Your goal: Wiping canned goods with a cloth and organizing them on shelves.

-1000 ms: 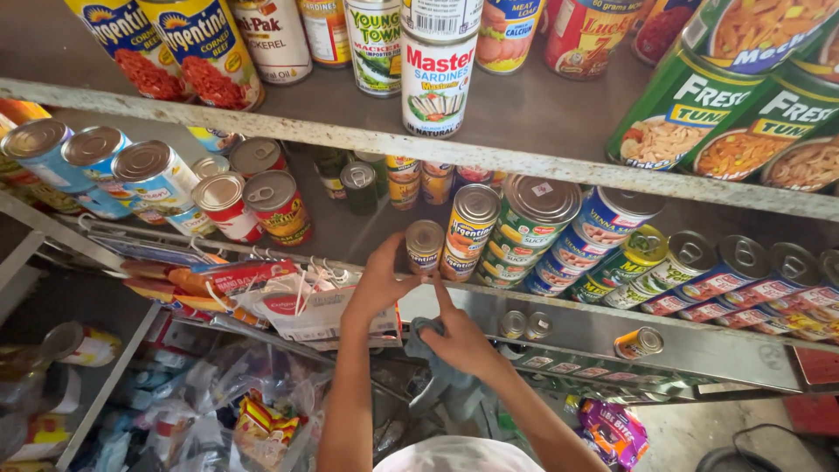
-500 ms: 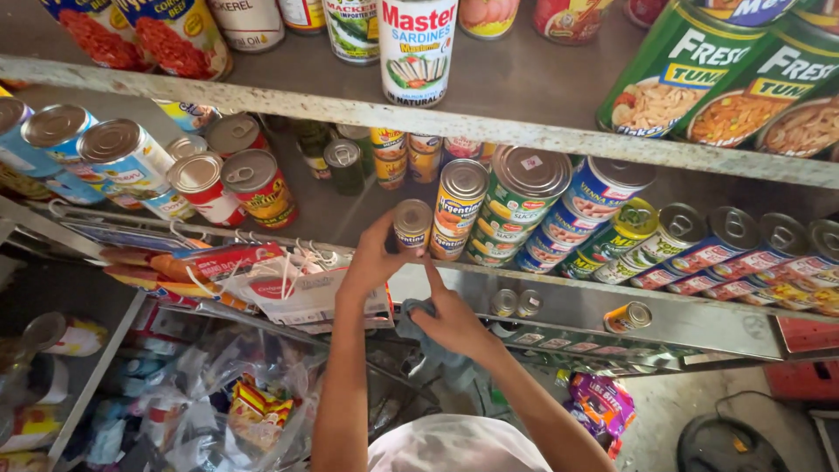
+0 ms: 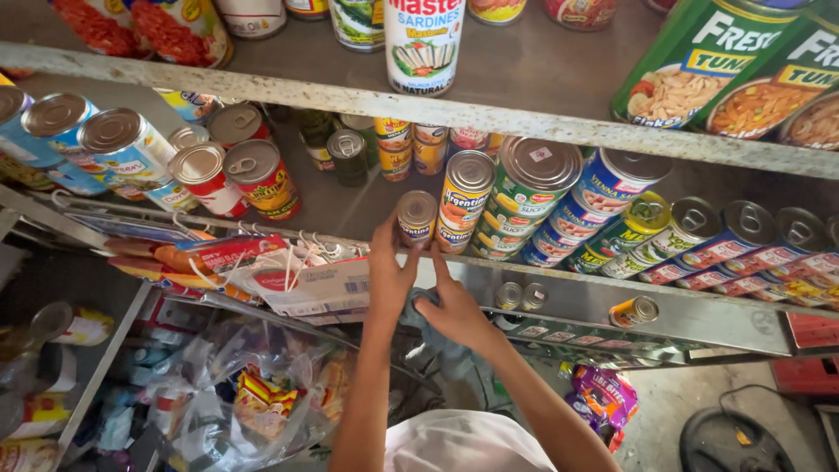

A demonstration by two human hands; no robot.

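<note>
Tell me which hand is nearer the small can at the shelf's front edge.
Left. The left hand reaches up with its fingertips touching the small can. The right hand sits lower, below and right of the can, on a grey cloth.

A grey metal shelf (image 3: 350, 205) holds rows of tins: blue-labelled cans (image 3: 105, 153) at left, red cans (image 3: 236, 179) beside them, a small can (image 3: 417, 217) at the front edge, stacked cans (image 3: 533, 197) rightward.
</note>
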